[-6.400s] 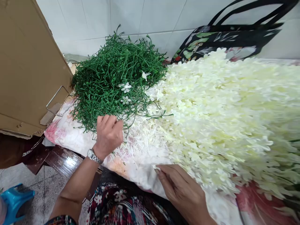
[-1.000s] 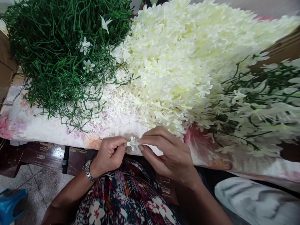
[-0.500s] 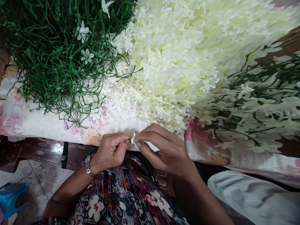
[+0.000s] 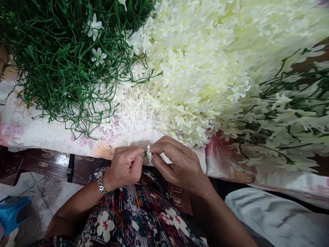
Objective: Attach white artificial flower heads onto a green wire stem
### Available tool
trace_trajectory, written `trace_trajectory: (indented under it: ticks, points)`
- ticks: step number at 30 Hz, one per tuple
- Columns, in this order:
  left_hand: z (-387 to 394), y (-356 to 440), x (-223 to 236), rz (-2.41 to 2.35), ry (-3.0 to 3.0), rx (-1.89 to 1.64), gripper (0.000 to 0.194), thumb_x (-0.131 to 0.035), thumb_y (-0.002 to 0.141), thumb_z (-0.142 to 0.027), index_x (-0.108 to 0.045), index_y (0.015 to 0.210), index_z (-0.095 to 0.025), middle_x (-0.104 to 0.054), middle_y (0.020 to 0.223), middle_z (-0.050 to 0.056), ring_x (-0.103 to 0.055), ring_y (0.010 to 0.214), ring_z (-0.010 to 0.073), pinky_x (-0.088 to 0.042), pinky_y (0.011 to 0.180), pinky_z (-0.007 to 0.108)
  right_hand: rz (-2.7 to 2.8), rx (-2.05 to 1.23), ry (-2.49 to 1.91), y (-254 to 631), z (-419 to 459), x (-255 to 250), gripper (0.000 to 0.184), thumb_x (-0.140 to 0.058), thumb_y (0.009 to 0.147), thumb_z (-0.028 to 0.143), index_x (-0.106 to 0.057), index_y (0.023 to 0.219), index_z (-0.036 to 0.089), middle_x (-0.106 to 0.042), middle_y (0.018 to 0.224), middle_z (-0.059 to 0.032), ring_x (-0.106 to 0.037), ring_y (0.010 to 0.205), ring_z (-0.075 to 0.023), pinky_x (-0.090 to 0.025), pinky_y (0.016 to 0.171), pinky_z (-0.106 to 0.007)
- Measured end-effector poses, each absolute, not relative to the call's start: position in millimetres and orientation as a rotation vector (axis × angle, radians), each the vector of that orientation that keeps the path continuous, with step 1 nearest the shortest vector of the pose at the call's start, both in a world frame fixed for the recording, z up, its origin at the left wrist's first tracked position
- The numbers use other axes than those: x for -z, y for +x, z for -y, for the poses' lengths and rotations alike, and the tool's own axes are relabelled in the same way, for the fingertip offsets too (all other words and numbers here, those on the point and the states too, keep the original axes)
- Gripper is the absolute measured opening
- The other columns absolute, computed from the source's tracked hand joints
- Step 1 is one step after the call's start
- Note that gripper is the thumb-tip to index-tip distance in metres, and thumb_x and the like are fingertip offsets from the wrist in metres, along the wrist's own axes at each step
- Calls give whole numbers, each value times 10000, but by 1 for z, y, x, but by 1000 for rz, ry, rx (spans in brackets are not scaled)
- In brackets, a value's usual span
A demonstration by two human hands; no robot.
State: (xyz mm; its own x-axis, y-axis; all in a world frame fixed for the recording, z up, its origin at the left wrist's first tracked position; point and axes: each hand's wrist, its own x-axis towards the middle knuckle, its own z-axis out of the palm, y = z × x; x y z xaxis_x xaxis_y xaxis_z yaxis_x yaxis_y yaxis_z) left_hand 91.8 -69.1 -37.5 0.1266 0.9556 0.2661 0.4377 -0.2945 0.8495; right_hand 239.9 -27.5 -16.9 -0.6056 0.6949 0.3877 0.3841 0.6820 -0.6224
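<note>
Between my hands, near the table's front edge, is a small white artificial flower (image 4: 148, 154) with a bit of green at its base. My left hand (image 4: 128, 165), with a metal watch on the wrist, pinches the green stem end; the rest of that stem is hidden in the fingers. From the right, thumb and forefinger of my right hand (image 4: 177, 164) close on the flower's petal side. Beyond them lie a heap of loose white and pale yellow blossoms (image 4: 195, 79) and, at left, a mass of green plastic stems (image 4: 59, 68).
White flowers on green stems (image 4: 290, 120) are piled at the right. Thin white pieces (image 4: 131, 106) lie between stems and blossoms. A floral cloth (image 4: 59, 135) covers the table. A blue plastic object (image 4: 12, 212) is at lower left, a light-clad leg (image 4: 272, 212) at lower right.
The view has shifted slightly. Both hands remain together at the flower, and the right fingertips now sit tight against its petals.
</note>
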Motion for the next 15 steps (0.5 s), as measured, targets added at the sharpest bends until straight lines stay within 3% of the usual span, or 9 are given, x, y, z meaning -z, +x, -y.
trace_trajectory:
  ticks: [10, 15]
  points:
    - [67, 93, 37, -1372, 1746, -1125, 223, -393, 743, -98, -379, 529, -159, -304, 486, -47, -305, 446, 65, -247, 447, 213, 2346, -631, -818, 236, 25, 15, 125, -469, 738, 47, -479, 810, 149, -518, 696, -27, -483, 679, -110, -441, 593, -236]
    - [65, 88, 33, -1223, 1265, -1152, 210, -425, 795, -203, -470, 596, -157, -377, 505, -39, -329, 455, 62, -265, 437, 202, 2295, -518, -886, 241, 28, 5, 205, -509, 747, 119, -510, 941, 184, -547, 816, -48, -521, 770, -144, -459, 659, -282]
